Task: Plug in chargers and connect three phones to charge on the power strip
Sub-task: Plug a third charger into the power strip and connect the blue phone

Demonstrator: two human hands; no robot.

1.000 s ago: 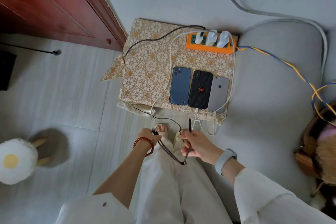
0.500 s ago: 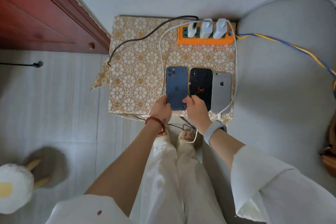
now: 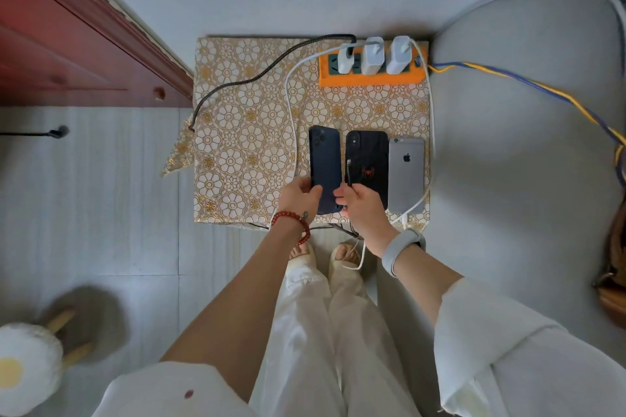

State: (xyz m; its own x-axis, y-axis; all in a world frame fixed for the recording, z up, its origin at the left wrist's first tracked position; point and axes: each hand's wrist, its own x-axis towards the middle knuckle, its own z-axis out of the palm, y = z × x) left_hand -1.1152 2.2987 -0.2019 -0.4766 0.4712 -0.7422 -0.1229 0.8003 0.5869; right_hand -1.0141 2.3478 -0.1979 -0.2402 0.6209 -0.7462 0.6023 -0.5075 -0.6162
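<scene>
An orange power strip (image 3: pixel 369 79) lies at the back right of a floral-cloth box (image 3: pixel 244 145), with three white chargers (image 3: pixel 372 56) plugged in. Three phones lie face down in a row. My left hand (image 3: pixel 298 195) grips the near end of the blue phone (image 3: pixel 325 162) and tilts it up on edge. My right hand (image 3: pixel 359 201) pinches the black cable's plug (image 3: pixel 349 174), which points up between the blue phone and the black phone (image 3: pixel 369 162). The silver phone (image 3: pixel 406 173) has a white cable (image 3: pixel 428 132) in its near end.
A red wooden cabinet (image 3: pixel 78 44) stands at the left. A grey cushioned seat (image 3: pixel 525 179) fills the right, with a blue and yellow cord (image 3: pixel 528 83) across it. A fried-egg stool (image 3: pixel 23 369) sits at the bottom left. My feet (image 3: pixel 325 256) are just before the box.
Both hands rose from below the box's front edge to the phones. The left hand took hold of the blue phone and tipped it up. The right hand brought the black plug beside it.
</scene>
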